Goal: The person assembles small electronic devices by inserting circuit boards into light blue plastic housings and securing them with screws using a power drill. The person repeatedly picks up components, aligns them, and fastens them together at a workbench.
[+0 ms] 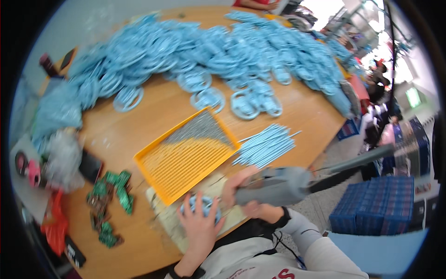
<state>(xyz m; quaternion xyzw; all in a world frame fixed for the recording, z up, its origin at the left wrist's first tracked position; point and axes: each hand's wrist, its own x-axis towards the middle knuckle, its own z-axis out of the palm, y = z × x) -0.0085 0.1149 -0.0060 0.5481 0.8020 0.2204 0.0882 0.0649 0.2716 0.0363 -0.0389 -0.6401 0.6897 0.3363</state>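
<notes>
On a pale worn board (165, 218) at the table's near edge lies a light-blue plastic ring (206, 204). My left hand (199, 222) rests over it, fingers spread around and holding it against the board. In my right hand (260, 211) is a grey power tool (283, 186), its long body stretching off to the right. Fingers wrap its left end, close beside the ring. The tool's tip is hidden by these fingers. Just beyond the board, a yellow ribbed tray (155, 183) holds many small grey metal pieces (195, 130), heaped toward its far corner.
A large heap of light-blue plastic rings (186, 46) fills the far side. Thin blue rods (267, 145) lie right of the tray. Green-and-brown pieces (109, 200), plastic bags (65, 158) and a red bag (55, 223) sit left. Blue boxes (371, 204) are stacked at right; another person's arm (255, 4) shows behind.
</notes>
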